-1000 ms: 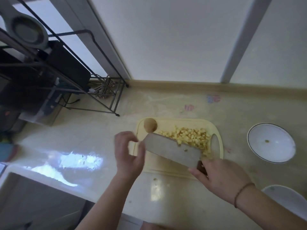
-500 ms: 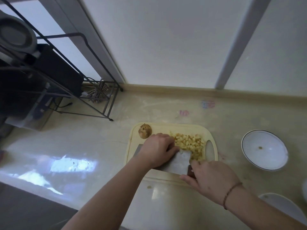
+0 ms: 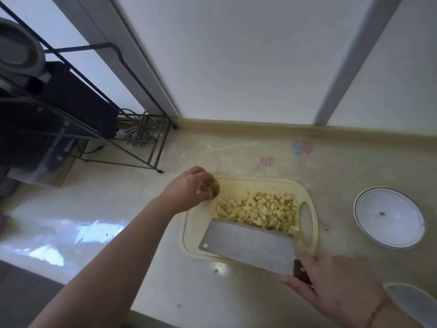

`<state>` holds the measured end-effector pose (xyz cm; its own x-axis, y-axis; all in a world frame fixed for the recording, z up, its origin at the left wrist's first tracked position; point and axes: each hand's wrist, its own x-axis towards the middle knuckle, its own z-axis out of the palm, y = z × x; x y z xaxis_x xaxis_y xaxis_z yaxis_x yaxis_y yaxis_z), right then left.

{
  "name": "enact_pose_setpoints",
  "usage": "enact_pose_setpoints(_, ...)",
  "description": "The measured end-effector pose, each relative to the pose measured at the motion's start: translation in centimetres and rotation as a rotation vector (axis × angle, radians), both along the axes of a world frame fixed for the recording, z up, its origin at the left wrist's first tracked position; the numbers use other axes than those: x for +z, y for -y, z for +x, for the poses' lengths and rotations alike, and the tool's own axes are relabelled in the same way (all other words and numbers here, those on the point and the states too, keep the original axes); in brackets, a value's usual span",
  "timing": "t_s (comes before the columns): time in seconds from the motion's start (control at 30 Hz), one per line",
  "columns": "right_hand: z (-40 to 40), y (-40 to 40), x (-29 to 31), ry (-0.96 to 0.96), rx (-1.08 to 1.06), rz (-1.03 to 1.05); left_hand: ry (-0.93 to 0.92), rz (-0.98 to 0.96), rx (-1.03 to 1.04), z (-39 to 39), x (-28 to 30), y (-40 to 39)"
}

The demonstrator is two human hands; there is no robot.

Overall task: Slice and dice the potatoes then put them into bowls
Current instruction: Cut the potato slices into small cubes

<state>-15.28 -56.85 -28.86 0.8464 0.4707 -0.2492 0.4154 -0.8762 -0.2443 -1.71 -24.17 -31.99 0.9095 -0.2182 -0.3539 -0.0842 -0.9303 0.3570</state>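
A cream cutting board [image 3: 191,242] lies on the counter with a pile of diced potato [image 3: 257,209] on its far right half. At the board's far left corner my left hand [image 3: 186,189] curls its fingers round a small brown whole potato [image 3: 212,188]. My right hand [image 3: 335,290] grips the dark handle of a cleaver [image 3: 248,245], whose broad blade lies tilted across the near side of the board, its edge against the diced pile. A white bowl [image 3: 387,221] with a dark rim stands right of the board, holding one small scrap.
A second white bowl [image 3: 411,304] shows at the bottom right corner. A black wire rack [image 3: 132,147] with dark appliances stands at the left back. Small potato bits [image 3: 215,271] lie on the counter near the board. The wall runs along the back.
My left hand left the cleaver blade and moved to the far left corner of the board, closing round the whole potato. The cleaver stays low by the diced pile.
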Motion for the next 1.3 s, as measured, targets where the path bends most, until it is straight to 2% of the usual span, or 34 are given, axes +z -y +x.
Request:
enact_pose_setpoints(0.1,-0.9,1.3,-1.3,0.070,-0.025,0.010,-0.011,0.021,-0.107,0.1,-0.5,0.0)
enact_pose_setpoints(0.17,-1.1,1.7,-1.0,-0.054,-0.046,0.027,0.021,0.034,-0.148,0.3,-0.6,0.0)
enact_pose_setpoints(0.23,-1.2,1.9,-0.6,-0.019,-0.061,0.023,0.050,0.062,-0.212,0.4,-0.5,-0.2)
enact_pose_setpoints(0.3,-1.3,1.7,-0.4,-0.135,-0.092,-0.072,0.080,0.108,-0.266,0.6,-0.7,-0.3)
enact_pose_setpoints(0.37,-1.1,1.4,-0.1,-0.257,-0.155,-0.070,0.075,0.142,-0.240,0.8,-1.0,-0.2)
enact_pose_setpoints(0.4,-1.1,1.3,0.1,-0.319,-0.210,-0.018,0.056,0.140,-0.204,0.8,-1.1,-0.1)
enact_pose_setpoints(0.53,-1.4,-0.7,1.1,-0.625,-0.537,0.420,0.023,0.091,-0.073,-0.1,-1.4,-0.3)
enact_pose_setpoints(0.63,-2.0,-2.5,1.4,-0.857,-0.759,0.644,0.020,0.076,0.033,-2.0,-1.5,-1.3)
enact_pose_setpoints(0.7,-1.9,-3.5,1.4,-0.981,-0.782,0.715,0.002,0.055,0.088,-4.0,-1.6,-2.2)
enact_pose_setpoints(0.83,-1.0,-5.0,0.9,-1.171,-0.696,0.726,-0.034,0.017,0.122,-8.1,-2.2,-3.7)
enact_pose_setpoints(1.0,-0.7,-7.0,-0.8,-1.256,-0.675,0.719,0.066,0.004,0.143,-11.2,-3.0,-3.9)
enact_pose_setpoints(1.17,-0.7,-7.6,-2.0,-1.210,-0.692,0.643,0.176,0.030,0.149,-11.9,-3.5,-3.4)
enact_pose_setpoints(1.3,0.6,-6.6,-1.8,-1.182,-0.738,0.681,0.188,0.026,0.119,-12.3,-4.2,-2.8)
